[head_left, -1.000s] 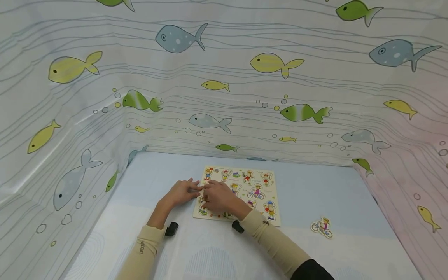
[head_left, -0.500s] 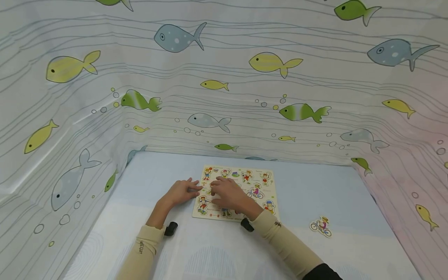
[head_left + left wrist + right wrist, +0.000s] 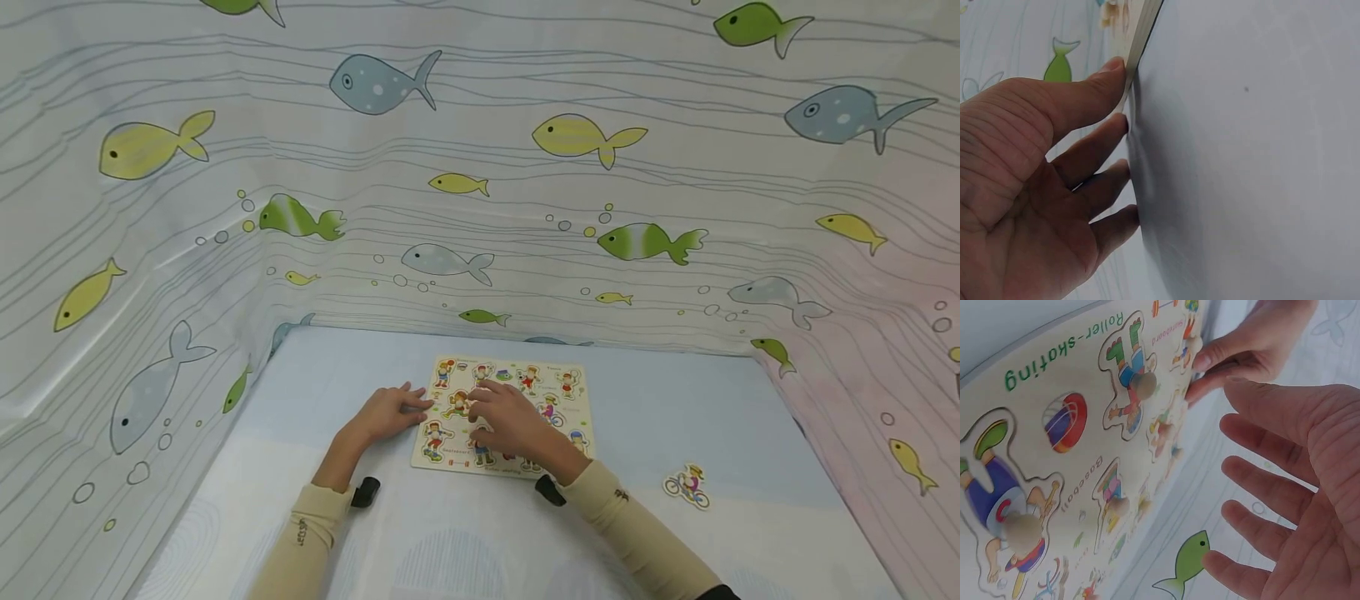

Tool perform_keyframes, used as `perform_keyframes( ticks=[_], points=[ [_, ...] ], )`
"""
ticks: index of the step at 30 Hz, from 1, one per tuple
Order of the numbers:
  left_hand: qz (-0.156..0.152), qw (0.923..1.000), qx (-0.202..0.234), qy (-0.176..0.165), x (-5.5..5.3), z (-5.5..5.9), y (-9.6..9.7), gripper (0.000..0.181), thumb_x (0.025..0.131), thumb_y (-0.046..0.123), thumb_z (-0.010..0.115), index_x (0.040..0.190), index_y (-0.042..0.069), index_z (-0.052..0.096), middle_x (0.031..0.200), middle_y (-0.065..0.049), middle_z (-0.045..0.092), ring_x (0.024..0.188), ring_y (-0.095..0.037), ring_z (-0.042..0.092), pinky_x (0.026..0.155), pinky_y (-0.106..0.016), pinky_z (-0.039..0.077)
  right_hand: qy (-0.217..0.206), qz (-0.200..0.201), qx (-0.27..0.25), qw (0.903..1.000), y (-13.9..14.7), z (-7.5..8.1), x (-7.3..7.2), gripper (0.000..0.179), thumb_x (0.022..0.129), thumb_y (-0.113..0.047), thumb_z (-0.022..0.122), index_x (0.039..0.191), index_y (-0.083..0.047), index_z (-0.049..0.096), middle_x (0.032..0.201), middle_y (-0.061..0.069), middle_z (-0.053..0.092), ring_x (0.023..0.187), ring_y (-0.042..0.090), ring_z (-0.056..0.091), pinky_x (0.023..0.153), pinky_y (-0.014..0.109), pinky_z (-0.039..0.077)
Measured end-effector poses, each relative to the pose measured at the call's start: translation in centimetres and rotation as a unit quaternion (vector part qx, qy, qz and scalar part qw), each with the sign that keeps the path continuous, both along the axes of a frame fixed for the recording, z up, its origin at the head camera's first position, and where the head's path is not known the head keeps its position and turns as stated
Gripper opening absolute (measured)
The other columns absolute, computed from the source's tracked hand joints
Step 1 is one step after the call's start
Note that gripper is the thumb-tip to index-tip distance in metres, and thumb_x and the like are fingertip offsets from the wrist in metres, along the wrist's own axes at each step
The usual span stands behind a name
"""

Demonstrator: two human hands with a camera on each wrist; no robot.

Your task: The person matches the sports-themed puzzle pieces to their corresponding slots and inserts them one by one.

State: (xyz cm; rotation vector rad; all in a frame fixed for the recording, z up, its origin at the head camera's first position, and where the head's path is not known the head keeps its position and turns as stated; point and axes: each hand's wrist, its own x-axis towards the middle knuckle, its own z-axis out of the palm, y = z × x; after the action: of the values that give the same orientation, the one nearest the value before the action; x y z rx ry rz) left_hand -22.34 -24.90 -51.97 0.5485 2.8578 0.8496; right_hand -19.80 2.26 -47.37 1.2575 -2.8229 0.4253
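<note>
A cream wooden puzzle board (image 3: 423, 457) with knobbed sports-figure pieces lies on the table. My left hand (image 3: 388, 413) rests at its left edge; in the left wrist view the thumb touches the board's side and the other fingertips meet the tabletop. Over the middle of the board hovers my right hand (image 3: 513, 419), its fingers spread and holding nothing. A runner piece (image 3: 456, 404) shows just left of it. The right wrist view shows a baseball piece (image 3: 1007, 506) and a roller-skating piece (image 3: 1126, 378) seated in their cutouts. My right hand covers the board's centre.
A loose cyclist piece (image 3: 687, 486) lies on the table (image 3: 660, 417) to the right of the board. A fish-printed sheet (image 3: 495, 217) walls the table at the back and both sides. Dark wrist cameras sit below both hands.
My right hand has moved rightward and off the board's left part, its fingers spreading, and the runner piece has come into view. My left hand stays at the edge.
</note>
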Motion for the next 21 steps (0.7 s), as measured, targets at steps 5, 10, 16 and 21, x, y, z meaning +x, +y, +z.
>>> perform_keyframes(
  ticks=[5, 10, 16, 21],
  points=[
    [0.002, 1.0, -0.004, -0.004, 0.0, -0.1, 0.0, 0.029, 0.09, 0.019, 0.072, 0.118, 0.011, 0.073, 0.135, -0.011, 0.059, 0.136, -0.041, 0.04, 0.111, -0.061, 0.027, 0.005, -0.008, -0.003, 1.0, 1.0, -0.3, 0.1, 0.013, 0.09, -0.025, 0.074, 0.098, -0.015, 0.074, 0.134, 0.006, 0.06, 0.136, 0.032, 0.042, 0.11, 0.05, 0.035],
    [-0.003, 1.0, -0.008, -0.002, 0.0, -0.2, 0.0, 0.029, 0.091, 0.02, 0.072, 0.118, 0.01, 0.073, 0.135, -0.013, 0.058, 0.135, -0.042, 0.04, 0.11, -0.061, 0.027, 0.006, -0.014, -0.014, 0.9998, 2.1, -0.4, 0.4, 0.015, 0.089, -0.026, 0.075, 0.098, -0.014, 0.074, 0.132, 0.007, 0.061, 0.136, 0.033, 0.042, 0.108, 0.052, 0.036],
    [0.0, 1.0, -0.006, -0.004, 0.1, -0.1, 0.1, 0.029, 0.09, 0.019, 0.072, 0.118, 0.01, 0.073, 0.135, -0.013, 0.058, 0.136, -0.042, 0.04, 0.111, -0.061, 0.027, 0.01, -0.026, -0.021, 0.9994, 3.5, -0.5, 0.9, 0.013, 0.088, -0.024, 0.076, 0.097, -0.015, 0.073, 0.132, 0.007, 0.061, 0.135, 0.032, 0.043, 0.109, 0.051, 0.037],
    [0.0, 1.0, -0.007, -0.003, 0.2, 0.1, 0.2, 0.028, 0.091, 0.019, 0.072, 0.118, 0.01, 0.073, 0.135, -0.014, 0.058, 0.136, -0.042, 0.04, 0.11, -0.061, 0.027, -0.007, -0.049, -0.016, 0.9986, 4.6, -0.8, 1.3, 0.016, 0.088, -0.024, 0.076, 0.101, -0.015, 0.074, 0.134, 0.007, 0.061, 0.137, 0.032, 0.041, 0.109, 0.053, 0.036]
  ],
)
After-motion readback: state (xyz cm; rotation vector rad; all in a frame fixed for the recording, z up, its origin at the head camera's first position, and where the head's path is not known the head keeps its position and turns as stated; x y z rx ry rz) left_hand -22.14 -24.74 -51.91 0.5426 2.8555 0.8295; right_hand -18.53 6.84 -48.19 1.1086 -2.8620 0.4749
